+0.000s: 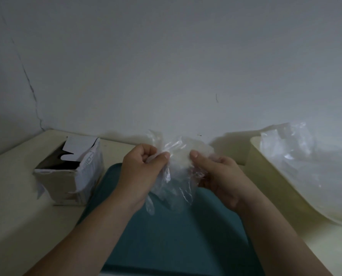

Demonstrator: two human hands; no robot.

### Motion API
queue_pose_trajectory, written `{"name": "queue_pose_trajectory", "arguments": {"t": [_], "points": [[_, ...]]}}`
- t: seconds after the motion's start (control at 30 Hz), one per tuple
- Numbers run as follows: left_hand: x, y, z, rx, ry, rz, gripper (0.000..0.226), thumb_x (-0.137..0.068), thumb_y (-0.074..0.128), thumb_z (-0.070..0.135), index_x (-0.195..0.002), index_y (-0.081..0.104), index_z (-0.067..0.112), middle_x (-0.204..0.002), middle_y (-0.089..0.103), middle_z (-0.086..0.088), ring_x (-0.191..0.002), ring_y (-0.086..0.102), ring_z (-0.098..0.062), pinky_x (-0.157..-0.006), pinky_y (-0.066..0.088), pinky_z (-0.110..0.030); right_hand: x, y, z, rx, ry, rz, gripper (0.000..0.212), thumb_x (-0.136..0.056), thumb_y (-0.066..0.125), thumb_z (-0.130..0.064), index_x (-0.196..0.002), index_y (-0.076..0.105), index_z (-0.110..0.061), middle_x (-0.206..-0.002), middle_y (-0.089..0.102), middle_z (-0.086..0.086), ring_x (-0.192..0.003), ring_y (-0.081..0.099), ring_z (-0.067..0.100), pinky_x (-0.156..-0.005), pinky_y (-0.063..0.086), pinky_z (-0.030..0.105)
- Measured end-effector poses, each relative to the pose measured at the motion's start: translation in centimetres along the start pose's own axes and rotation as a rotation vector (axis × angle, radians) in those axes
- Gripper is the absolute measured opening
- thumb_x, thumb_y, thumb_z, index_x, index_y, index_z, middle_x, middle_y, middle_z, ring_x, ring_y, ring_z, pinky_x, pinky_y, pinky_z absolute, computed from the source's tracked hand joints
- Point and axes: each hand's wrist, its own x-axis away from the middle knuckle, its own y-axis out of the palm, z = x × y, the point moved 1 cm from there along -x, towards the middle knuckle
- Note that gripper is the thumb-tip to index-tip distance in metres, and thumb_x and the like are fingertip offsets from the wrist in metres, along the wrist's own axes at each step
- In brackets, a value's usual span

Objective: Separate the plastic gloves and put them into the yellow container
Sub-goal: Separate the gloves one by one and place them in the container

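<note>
1. At the far left, I see an opened cardboard box (70,172) standing on a pale desk (12,196) against a grey wall (166,56). Its flaps are torn upward and its inside is dark, so I cannot tell what it holds.
2. In the middle, a teal tray (176,236) lies on the desk beneath both forearms.
3. Above the tray, the left hand (144,168) has its fingers curled and its thumb pressed down, pinching one edge of a bunch of plastic gloves (178,166).
4. The bunch hangs in the air between the two hands, clear of the tray. It is thin, see-through film, with a denser white wad at the top and limp glove fingers dangling below.
5. The right hand (220,176) grips the other side, thumb on top of the wad and fingers curled under the film.
6. I judge the gloves to be almost weightless, soft, crinkly and slippery, with layers that cling to each other. I would take a single layer at its open cuff edge with the fingertips and peel it away slowly, since a hard tug could stretch or tear the film.
7. At the right, the yellow container (265,172) sits on the desk near the right hand. It holds a heap of loose gloves (305,156) that rises above its rim.
</note>
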Motion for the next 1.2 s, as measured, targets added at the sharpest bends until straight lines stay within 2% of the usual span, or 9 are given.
{"name": "queue_pose_trajectory", "arguments": {"t": [0.17,0.33,0.43,0.53,0.73,0.83,0.93,1.03,1.2], "points": [[-0.2,0.0,-0.9,0.000,-0.021,-0.044,0.017,-0.089,0.082,0.025,-0.092,0.067,0.016,-0.087,0.073,-0.010,-0.078,0.067,-0.013,-0.070,0.052,-0.028,-0.5,0.3,0.2,-0.184,-0.147,0.138,0.010,-0.095,0.069,-0.011,-0.094,0.071,-0.001,-0.083,0.068,0.015,-0.072,0.063,0.022,-0.071,0.056,0.034],[-1.6,-1.9,-0.9,-0.095,-0.014,0.076,0.007,-0.092,0.078,0.020,-0.093,0.072,0.016,-0.084,0.077,-0.007,-0.081,0.075,-0.023,-0.068,0.059,-0.028,-1.0,-1.6,-0.3,-0.172,-0.234,0.258,0.021,-0.100,0.056,-0.002,-0.088,0.072,0.004,-0.085,0.073,0.022,-0.075,0.070,0.030,-0.075,0.059,0.040],[-2.5,-3.3,-0.1,-0.110,-0.005,0.090,0.006,-0.098,0.071,0.022,-0.096,0.073,0.017,-0.085,0.078,-0.003,-0.087,0.076,-0.029,-0.073,0.061,-0.036,-1.1,-2.5,-0.8,-0.183,-0.215,0.087,0.036,-0.078,0.069,-0.011,-0.102,0.070,0.016,-0.096,0.071,0.030,-0.087,0.068,0.039,-0.082,0.056,0.044],[-2.3,-3.8,2.6,0.063,0.001,-0.091,0.012,-0.102,0.066,0.019,-0.101,0.073,0.009,-0.092,0.079,-0.010,-0.085,0.075,-0.024,-0.072,0.063,-0.031,-0.7,-2.9,-1.1,-0.054,-0.146,-0.077,0.040,-0.053,0.077,-0.020,-0.083,0.071,0.005,-0.092,0.063,0.027,-0.075,0.059,0.032,-0.072,0.043,0.040],[-0.8,-4.5,4.8,0.163,-0.027,-0.566,0.019,-0.093,0.067,0.039,-0.096,0.073,0.021,-0.121,0.072,-0.028,-0.113,0.070,-0.043,-0.103,0.050,-0.064,-0.5,-1.7,-0.2,0.190,-0.199,0.042,0.015,-0.087,0.070,0.003,-0.073,0.070,-0.001,-0.063,0.068,0.014,-0.052,0.058,0.025,-0.053,0.047,0.030],[0.5,-3.0,3.9,0.418,-0.164,-0.868,0.016,-0.094,0.069,0.033,-0.092,0.074,0.018,-0.120,0.074,-0.025,-0.104,0.074,-0.039,-0.094,0.058,-0.059,-0.6,-1.9,0.4,0.276,-0.239,0.094,0.016,-0.085,0.076,-0.002,-0.074,0.065,0.001,-0.067,0.068,0.018,-0.057,0.061,0.025,-0.055,0.051,0.034],[0.8,-1.0,1.7,0.220,-0.159,-0.683,0.013,-0.089,0.071,0.023,-0.088,0.082,0.017,-0.100,0.080,-0.012,-0.090,0.075,-0.022,-0.081,0.062,-0.035,-0.4,-1.9,0.3,0.248,-0.241,0.076,0.018,-0.087,0.073,0.006,-0.093,0.066,0.021,-0.077,0.072,0.024,-0.068,0.065,0.027,-0.062,0.056,0.037],[0.5,-0.3,0.2,-0.146,0.000,-0.494,0.013,-0.098,0.072,0.018,-0.090,0.081,0.012,-0.086,0.078,-0.012,-0.077,0.067,-0.018,-0.079,0.058,-0.033,-0.3,-1.6,0.4,0.163,-0.181,0.020,0.014,-0.089,0.071,0.002,-0.099,0.073,0.013,-0.094,0.073,0.030,-0.081,0.068,0.034,-0.082,0.057,0.050],[0.7,-0.1,0.7,-0.010,-0.047,-0.417,0.012,-0.099,0.071,0.013,-0.092,0.075,0.005,-0.079,0.076,-0.011,-0.064,0.063,-0.017,-0.059,0.053,-0.028,-0.4,-1.6,0.6,0.114,-0.128,0.012,0.017,-0.095,0.066,0.000,-0.105,0.073,0.011,-0.101,0.071,0.031,-0.090,0.067,0.040,-0.095,0.052,0.064]]}}
